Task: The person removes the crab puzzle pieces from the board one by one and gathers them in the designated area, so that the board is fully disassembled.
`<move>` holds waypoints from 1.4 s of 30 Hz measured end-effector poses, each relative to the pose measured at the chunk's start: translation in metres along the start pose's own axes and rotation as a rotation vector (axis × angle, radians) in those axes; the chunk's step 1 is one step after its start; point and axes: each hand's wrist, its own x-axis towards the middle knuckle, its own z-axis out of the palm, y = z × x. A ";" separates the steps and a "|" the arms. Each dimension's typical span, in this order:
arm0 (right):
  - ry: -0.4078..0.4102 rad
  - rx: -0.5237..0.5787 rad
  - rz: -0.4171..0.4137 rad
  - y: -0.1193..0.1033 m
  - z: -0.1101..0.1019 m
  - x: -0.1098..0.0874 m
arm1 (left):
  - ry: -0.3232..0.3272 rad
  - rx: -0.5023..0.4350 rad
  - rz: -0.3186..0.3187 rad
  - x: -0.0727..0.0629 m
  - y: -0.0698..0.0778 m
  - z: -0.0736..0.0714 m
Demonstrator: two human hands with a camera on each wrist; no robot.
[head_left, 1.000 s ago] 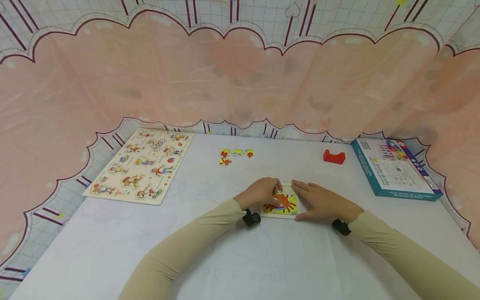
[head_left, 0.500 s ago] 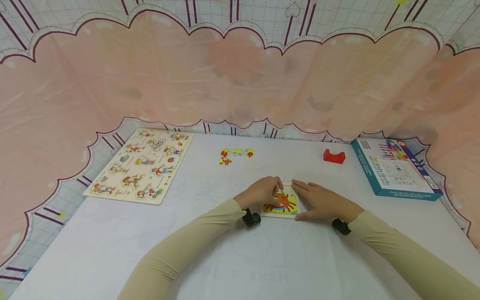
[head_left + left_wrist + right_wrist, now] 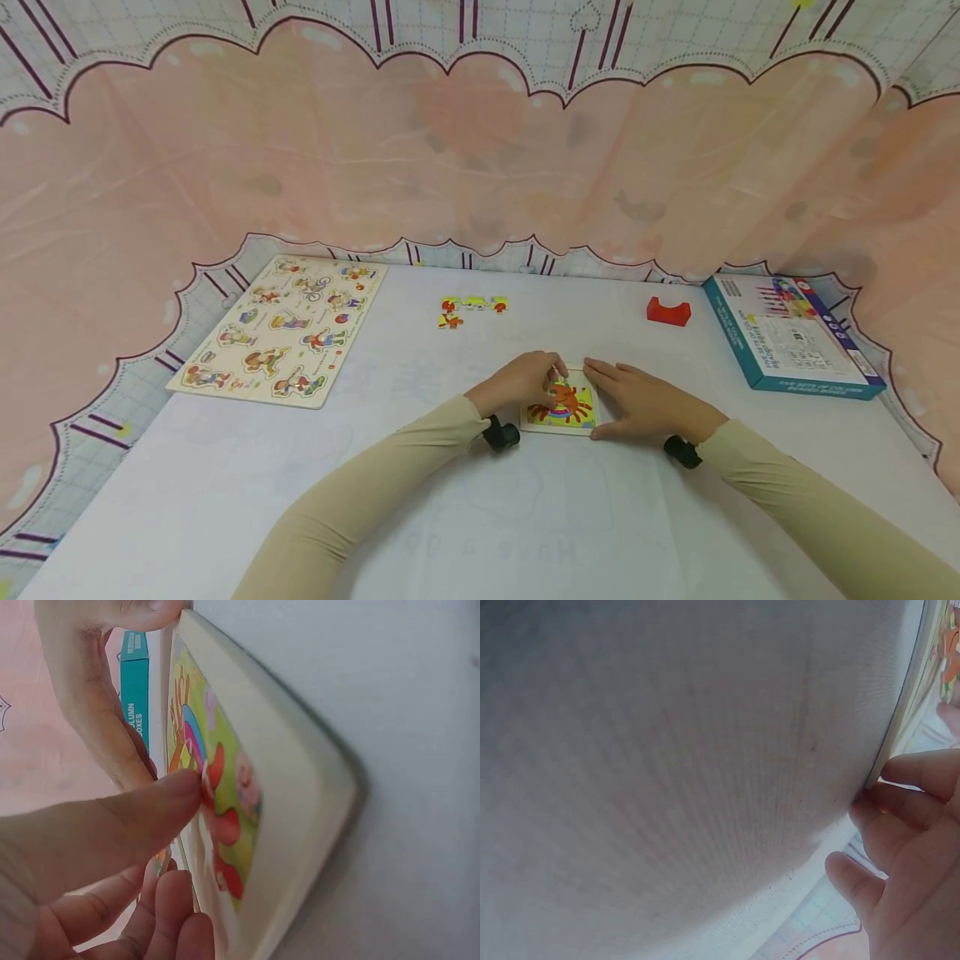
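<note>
A small wooden jigsaw board [image 3: 528, 428] with a pale frame and an orange crab-like picture lies on the table in the head view. My left hand [image 3: 517, 385] reaches over its left side. In the left wrist view the thumb [image 3: 150, 817] and curled fingers pinch a puzzle piece [image 3: 163, 861], mostly hidden by them, at a pale bare patch in the picture. My right hand [image 3: 645, 404] holds the board's right side, fingers at the far corner and thumb at the near one. In the right wrist view its fingertips touch the board's edge [image 3: 900, 712].
Several loose puzzle pieces [image 3: 474, 305] lie beyond the board. A large picture board [image 3: 300, 385] with children figures is at the left. At the right are a red notched block [image 3: 667, 313] and a teal-edged box [image 3: 795, 342]. A patterned curtain [image 3: 480, 167] hangs behind the table.
Almost nothing differs. My left hand has shifted very slightly at the board; the right hand, the board and the loose pieces stay in place.
</note>
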 end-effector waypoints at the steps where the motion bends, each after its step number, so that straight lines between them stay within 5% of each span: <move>1: 0.000 0.001 0.001 0.000 0.000 0.000 | 0.002 0.000 0.002 0.000 0.000 0.000; 27: 0.004 0.006 0.003 -0.001 -0.002 -0.001 | 0.001 -0.124 -0.019 -0.002 -0.010 -0.003; 42: -0.006 -0.001 0.014 -0.001 -0.001 -0.001 | 0.149 -0.197 0.114 -0.005 -0.017 -0.011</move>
